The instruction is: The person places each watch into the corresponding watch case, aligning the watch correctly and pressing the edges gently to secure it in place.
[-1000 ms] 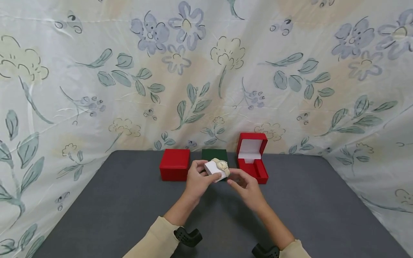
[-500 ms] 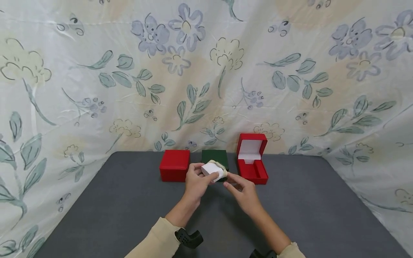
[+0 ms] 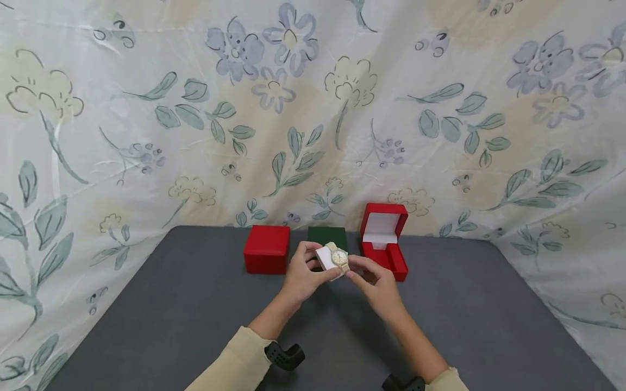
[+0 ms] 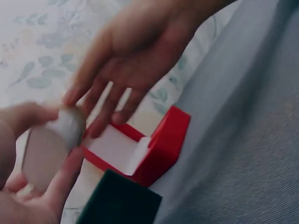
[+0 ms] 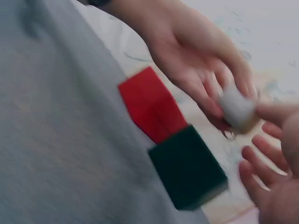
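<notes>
My left hand (image 3: 303,274) grips a white watch cushion (image 3: 325,257) between thumb and fingers, above the table. A cream-strapped wristwatch (image 3: 339,257) is wrapped round the cushion, its round pale dial facing up toward the head camera. From the right, my right hand (image 3: 376,282) touches the strap end of the watch with its fingertips. In the left wrist view its thumb meets the watch while the other fingers spread loosely. The right wrist view shows the cushion (image 5: 236,109) blurred between both hands.
Behind the hands stand a closed red box (image 3: 266,250), a dark green box (image 3: 326,233) and an open red box (image 3: 383,244) with white lining. They sit near the back of the grey table (image 3: 195,304), before a floral curtain (image 3: 293,108).
Half a second ago the cushion was tilted and the dial was out of sight. It has turned so the dial faces the head camera again. The boxes stay put.
</notes>
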{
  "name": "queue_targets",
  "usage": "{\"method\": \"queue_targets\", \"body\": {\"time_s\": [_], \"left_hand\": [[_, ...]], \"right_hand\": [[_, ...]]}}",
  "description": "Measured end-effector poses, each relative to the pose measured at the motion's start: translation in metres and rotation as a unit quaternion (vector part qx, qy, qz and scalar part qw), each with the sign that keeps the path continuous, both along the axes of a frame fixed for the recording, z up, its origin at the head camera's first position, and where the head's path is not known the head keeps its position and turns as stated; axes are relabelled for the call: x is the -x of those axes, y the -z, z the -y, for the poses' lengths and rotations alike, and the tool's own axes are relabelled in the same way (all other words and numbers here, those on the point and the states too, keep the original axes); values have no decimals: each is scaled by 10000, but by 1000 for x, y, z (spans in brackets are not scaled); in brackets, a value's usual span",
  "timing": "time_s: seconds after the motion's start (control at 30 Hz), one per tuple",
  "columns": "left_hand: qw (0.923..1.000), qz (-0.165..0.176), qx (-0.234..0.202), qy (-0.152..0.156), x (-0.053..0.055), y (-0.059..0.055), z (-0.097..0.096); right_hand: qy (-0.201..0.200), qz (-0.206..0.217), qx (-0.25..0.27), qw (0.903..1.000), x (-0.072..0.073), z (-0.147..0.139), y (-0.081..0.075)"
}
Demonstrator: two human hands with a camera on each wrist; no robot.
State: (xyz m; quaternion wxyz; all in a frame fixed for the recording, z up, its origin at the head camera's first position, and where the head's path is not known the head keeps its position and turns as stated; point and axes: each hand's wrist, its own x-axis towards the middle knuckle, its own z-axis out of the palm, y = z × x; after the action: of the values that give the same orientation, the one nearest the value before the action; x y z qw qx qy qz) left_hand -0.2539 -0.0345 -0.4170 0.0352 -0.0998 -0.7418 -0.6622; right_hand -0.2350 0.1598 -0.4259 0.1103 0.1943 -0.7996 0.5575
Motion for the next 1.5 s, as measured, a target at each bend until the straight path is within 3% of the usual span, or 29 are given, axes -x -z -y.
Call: {"method": "queue_targets", "body": {"time_s": [0.1,0.2,0.33,0.53,0.97,1.23,1.5], "left_hand": [[9958,-1,5,914,1,-5,5],[9857,136,66,1676,2,-9,12],[9740,157,236,2250,1,-14,18],[9714,-388,756,2219,0,-17,17],[9680,-546,1070,2202,-6,-12,10],[9608,-643,1306,2359,-3,-14,13],[9642,-876,1260,2161,-9,-16,8]], "right_hand": [[-762,336,242,9962,7,-13,-5],[-1578,495,203,9860,11,-24,-11],[-1949,543,9,9793,12,-32,-16],[-1922,825,113,9778,11,-36,-17],[-1891,1053,526,9749,13,-25,-6],[-1535,1089,-44,9821,10,-22,-10],[-1439,955,-49,9850,6,-28,-16]]}}
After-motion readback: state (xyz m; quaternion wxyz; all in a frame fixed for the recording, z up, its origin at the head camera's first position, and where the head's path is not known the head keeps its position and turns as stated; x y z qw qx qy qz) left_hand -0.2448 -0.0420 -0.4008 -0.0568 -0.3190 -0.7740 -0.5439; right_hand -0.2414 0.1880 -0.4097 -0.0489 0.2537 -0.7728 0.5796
